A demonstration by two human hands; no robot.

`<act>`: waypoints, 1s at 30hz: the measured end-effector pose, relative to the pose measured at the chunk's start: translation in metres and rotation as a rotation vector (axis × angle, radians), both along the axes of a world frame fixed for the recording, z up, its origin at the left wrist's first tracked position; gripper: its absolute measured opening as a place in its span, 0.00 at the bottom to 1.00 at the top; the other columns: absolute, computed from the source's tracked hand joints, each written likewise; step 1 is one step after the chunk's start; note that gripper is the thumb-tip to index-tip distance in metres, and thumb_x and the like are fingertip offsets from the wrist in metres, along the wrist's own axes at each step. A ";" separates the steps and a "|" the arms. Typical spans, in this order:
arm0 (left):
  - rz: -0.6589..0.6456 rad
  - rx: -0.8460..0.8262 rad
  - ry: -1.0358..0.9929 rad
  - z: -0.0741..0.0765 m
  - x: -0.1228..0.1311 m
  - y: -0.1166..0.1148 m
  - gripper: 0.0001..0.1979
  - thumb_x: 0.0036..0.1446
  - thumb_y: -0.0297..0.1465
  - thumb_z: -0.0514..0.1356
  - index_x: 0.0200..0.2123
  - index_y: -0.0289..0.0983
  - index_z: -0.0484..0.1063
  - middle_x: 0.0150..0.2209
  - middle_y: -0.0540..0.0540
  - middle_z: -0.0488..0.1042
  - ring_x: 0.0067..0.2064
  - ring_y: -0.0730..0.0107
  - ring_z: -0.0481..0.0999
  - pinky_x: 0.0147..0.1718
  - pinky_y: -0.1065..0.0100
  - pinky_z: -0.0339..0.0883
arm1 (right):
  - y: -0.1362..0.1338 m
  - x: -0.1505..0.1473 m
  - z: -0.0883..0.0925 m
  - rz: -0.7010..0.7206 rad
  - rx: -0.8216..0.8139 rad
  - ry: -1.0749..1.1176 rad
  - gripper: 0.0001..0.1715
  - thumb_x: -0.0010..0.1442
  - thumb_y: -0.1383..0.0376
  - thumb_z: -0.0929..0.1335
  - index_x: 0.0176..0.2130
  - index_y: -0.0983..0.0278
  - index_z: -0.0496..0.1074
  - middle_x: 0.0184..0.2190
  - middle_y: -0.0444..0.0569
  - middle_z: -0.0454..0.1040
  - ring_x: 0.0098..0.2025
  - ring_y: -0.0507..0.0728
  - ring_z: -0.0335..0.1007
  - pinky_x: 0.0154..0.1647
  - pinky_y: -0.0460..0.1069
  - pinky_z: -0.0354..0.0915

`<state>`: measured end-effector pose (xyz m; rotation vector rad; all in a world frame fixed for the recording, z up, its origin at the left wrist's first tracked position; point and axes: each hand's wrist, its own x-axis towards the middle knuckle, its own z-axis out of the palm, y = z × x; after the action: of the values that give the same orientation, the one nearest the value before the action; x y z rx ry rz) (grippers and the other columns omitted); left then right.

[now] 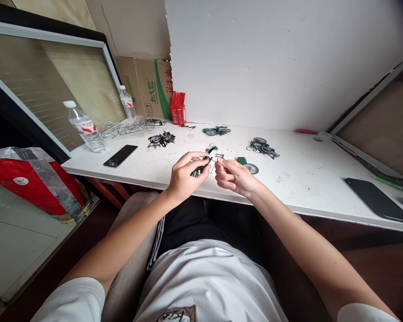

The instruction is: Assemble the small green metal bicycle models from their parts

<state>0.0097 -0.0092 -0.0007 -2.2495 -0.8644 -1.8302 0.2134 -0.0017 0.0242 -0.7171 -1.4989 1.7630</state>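
My left hand [189, 173] is closed around a dark green model bicycle part [197, 171], with its spokes showing below the fingers. Facing it, my right hand [234, 175] pinches a thin piece whose kind I cannot make out, close against the green part. On the table just beyond the hands lie small green pieces [219, 155]. A loose spoked wheel [251, 168] rests to the right of my right hand, beside a small green box-shaped piece [242, 160].
Model bicycles in black [161, 139], green [216, 130] and dark grey [263, 147] lie farther back on the white table [305, 179]. A phone [121, 156], water bottles [87, 129], a red box [178, 109] and wire-like frames [127, 128] are left; a black phone-like slab [378, 200] lies right.
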 end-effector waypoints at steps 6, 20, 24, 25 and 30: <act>-0.012 -0.016 -0.010 -0.002 -0.001 0.002 0.04 0.66 0.28 0.67 0.44 0.39 0.83 0.50 0.41 0.83 0.50 0.61 0.85 0.50 0.61 0.82 | 0.001 -0.004 -0.004 0.017 -0.046 0.051 0.27 0.70 0.44 0.69 0.30 0.59 0.65 0.17 0.33 0.45 0.18 0.50 0.48 0.23 0.47 0.52; 0.013 -0.073 -0.066 -0.006 0.000 0.006 0.04 0.66 0.30 0.68 0.42 0.38 0.83 0.49 0.40 0.83 0.43 0.65 0.86 0.46 0.63 0.82 | 0.002 0.004 -0.003 -0.301 0.625 -0.393 0.24 0.72 0.44 0.68 0.46 0.61 0.79 0.25 0.43 0.72 0.23 0.52 0.66 0.28 0.48 0.62; -0.006 -0.107 -0.088 -0.005 0.001 0.005 0.03 0.65 0.29 0.68 0.41 0.38 0.83 0.48 0.40 0.83 0.43 0.65 0.86 0.44 0.64 0.82 | 0.006 0.010 -0.011 -0.411 0.998 -0.615 0.21 0.77 0.50 0.64 0.50 0.60 0.79 0.28 0.46 0.78 0.27 0.54 0.72 0.32 0.49 0.62; -0.014 -0.115 -0.093 -0.004 0.001 0.004 0.03 0.64 0.29 0.68 0.41 0.38 0.83 0.48 0.40 0.83 0.43 0.65 0.86 0.44 0.64 0.82 | 0.007 0.011 -0.012 -0.437 1.095 -0.677 0.20 0.78 0.52 0.64 0.50 0.61 0.79 0.29 0.47 0.80 0.28 0.55 0.74 0.32 0.49 0.61; -0.042 -0.123 -0.105 -0.002 0.003 0.001 0.05 0.63 0.27 0.69 0.42 0.39 0.84 0.48 0.41 0.83 0.45 0.64 0.85 0.44 0.64 0.81 | 0.004 0.013 -0.011 -0.468 1.278 -0.884 0.20 0.80 0.56 0.59 0.48 0.62 0.76 0.29 0.49 0.81 0.28 0.57 0.76 0.30 0.49 0.56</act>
<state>0.0126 -0.0080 -0.0030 -2.2768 -0.9802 -1.9813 0.2268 0.0027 0.0136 -1.0023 -2.2900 -0.1188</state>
